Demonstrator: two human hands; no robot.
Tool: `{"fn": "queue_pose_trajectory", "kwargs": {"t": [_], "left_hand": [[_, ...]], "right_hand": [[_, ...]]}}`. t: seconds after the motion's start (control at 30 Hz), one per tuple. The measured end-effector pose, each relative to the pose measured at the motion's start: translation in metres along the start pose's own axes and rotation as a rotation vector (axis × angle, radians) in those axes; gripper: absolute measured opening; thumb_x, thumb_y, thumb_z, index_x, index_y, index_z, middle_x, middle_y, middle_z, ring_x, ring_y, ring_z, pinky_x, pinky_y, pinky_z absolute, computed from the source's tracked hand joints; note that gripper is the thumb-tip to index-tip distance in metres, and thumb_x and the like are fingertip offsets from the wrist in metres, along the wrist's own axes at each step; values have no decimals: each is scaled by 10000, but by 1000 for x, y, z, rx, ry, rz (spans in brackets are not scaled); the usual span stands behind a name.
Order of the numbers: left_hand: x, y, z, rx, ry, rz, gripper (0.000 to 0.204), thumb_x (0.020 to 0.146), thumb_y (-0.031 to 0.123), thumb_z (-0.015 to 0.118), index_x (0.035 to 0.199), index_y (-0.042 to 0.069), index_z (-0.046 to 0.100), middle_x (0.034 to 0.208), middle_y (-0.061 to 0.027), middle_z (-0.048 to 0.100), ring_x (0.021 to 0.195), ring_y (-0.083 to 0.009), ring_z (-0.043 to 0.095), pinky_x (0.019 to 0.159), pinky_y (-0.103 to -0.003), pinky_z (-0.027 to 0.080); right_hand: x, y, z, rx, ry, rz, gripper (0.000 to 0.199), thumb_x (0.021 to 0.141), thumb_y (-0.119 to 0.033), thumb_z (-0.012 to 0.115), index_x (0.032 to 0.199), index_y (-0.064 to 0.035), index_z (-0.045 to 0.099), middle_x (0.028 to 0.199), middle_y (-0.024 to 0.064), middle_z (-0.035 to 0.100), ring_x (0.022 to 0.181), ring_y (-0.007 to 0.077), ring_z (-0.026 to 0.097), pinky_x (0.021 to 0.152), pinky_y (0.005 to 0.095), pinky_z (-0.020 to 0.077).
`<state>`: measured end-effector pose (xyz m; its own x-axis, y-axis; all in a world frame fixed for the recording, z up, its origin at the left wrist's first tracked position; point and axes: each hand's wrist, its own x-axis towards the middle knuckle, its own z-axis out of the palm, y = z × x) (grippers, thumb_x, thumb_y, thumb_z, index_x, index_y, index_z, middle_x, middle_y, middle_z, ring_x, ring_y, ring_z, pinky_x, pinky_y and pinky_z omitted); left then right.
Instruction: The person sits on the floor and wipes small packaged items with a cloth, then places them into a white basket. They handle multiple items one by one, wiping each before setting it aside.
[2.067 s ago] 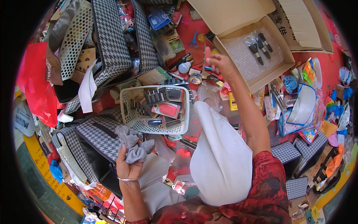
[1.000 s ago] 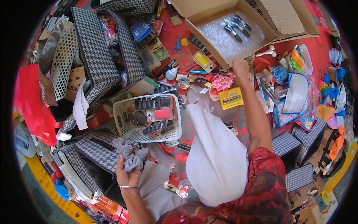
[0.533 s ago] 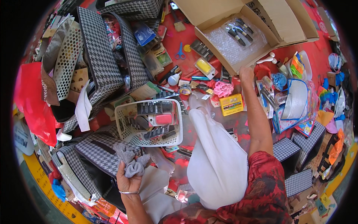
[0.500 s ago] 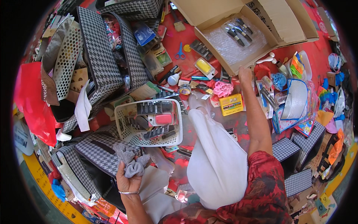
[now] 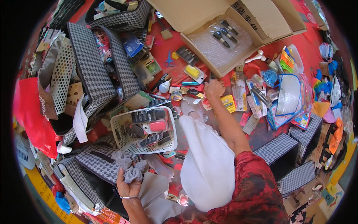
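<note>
My left hand (image 5: pixel 128 185), with a silver bangle at the wrist, grips a crumpled grey cloth (image 5: pixel 131 172) beside the houndstooth storage bins at lower left. Farther forward, my right hand (image 5: pixel 214 89) is down among small goods with its fingers curled; what lies under them is hidden. A yellow box (image 5: pixel 228 103) sits just beside that wrist. Close to its left are small blue tubes (image 5: pixel 190 83) and a carded yellow item (image 5: pixel 193 71). A white perforated basket (image 5: pixel 113 128) holding black packs and a red-faced pack stands between my two hands.
An open cardboard box (image 5: pixel 203 59) with bubble wrap and black-handled brushes (image 5: pixel 225 34) stands at the far middle. Houndstooth bins (image 5: pixel 89 59) rise on the left, more (image 5: pixel 278 149) at right. Blue scissors (image 5: pixel 169 59) and a light bulb (image 5: pixel 164 86) lie mid-left. White fabric (image 5: pixel 207 168) covers my leg.
My right hand has left the cardboard box's near corner and moved down and left onto the small goods, where the pink ruffled piece is now out of sight. My left hand keeps the cloth.
</note>
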<state>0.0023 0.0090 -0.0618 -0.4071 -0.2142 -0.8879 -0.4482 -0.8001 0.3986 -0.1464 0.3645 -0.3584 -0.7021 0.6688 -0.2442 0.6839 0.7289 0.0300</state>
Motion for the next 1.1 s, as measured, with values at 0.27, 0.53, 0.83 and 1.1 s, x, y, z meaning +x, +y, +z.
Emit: {"fn": "queue_pose_trajectory", "kwargs": {"t": [0.27,0.53,0.83,1.1], "left_hand": [[-1,-2,3,33,-22,4,308,860,214,518,1093,13,524,1028,-122,598,946,-260,570,827,-408,483],[2,-1,1,31,-33,28,314,863,217,504,1098,9,522,1029,-128,598,958,-258,569,858,-425,468],[-2,-3,1,-4,-53,-1,392,823,196,554,1156,10,465,1057,-143,571,963,-275,551,796,-416,479],[0,-3,-2,31,-53,-6,370,845,221,526,1138,1,480,1041,-142,580,944,-272,557,785,-404,477]], "right_hand": [[-21,54,-25,169,58,-291,261,764,-221,502,918,-18,561,836,155,597,811,305,589,712,409,450],[-24,82,-50,1587,-475,185,192,855,-120,481,991,-13,565,788,108,626,645,189,609,580,281,514],[-5,-16,-29,1403,-573,-118,138,764,-134,552,784,-10,608,713,73,617,589,166,581,554,271,473],[68,-106,-1,622,-85,-559,245,673,-253,574,816,-74,661,1005,215,581,942,368,544,814,411,440]]}}
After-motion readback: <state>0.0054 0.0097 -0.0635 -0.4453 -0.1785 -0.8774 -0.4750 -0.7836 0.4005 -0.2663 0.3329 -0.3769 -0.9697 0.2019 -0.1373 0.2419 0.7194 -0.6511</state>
